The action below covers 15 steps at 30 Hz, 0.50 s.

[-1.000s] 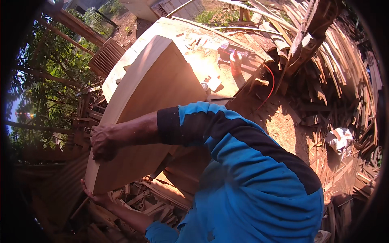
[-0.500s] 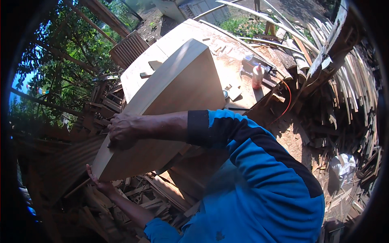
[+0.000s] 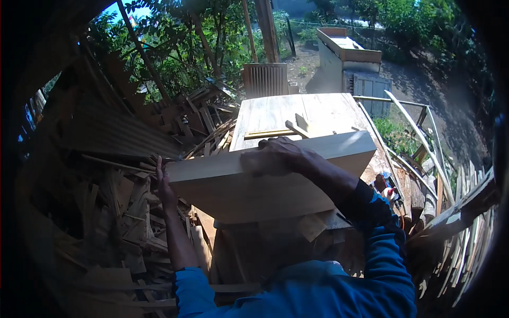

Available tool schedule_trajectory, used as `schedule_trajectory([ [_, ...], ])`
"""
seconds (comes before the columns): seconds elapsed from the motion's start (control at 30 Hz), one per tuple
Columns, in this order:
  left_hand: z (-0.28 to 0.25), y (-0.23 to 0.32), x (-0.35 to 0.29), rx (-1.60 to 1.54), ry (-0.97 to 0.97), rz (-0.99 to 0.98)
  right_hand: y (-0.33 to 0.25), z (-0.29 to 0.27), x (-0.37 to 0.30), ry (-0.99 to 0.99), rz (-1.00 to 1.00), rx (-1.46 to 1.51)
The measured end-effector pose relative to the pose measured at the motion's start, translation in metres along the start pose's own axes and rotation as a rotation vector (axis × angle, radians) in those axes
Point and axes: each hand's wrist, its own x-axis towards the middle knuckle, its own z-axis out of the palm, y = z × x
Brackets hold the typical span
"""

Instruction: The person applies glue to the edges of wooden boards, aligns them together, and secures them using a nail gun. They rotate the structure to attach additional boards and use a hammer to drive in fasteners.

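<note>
Bracing the thick wooden panel [image 3: 244, 199] across the middle of the frame, with the left hand [image 3: 164, 183] open against its left end and with the right hand [image 3: 273, 157] curled over the upper edge, too blurred to tell whether gripping, rubbing or holding something small. Press the left palm firmly on that end to prevent sliding, spread pressure evenly through the right hand, and, if rubbing, follow the length of the edge rather than rocking across it. Watch for tipping at the sunlit table [image 3: 328, 109], upper centre, and avoid knocking the loose wooden stick [image 3: 297, 130] just behind the panel.
</note>
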Motion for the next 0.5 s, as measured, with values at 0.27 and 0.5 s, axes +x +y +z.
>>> schedule_trajectory([
  [0.27,-0.044,-0.027,-0.008,0.108,0.141,-0.082,0.009,-0.078,-0.061,0.623,-0.023,-0.212],
  [0.5,-0.016,0.019,0.017,0.773,0.076,-0.124,0.212,-0.047,-0.230,0.921,0.669,-0.116],
])
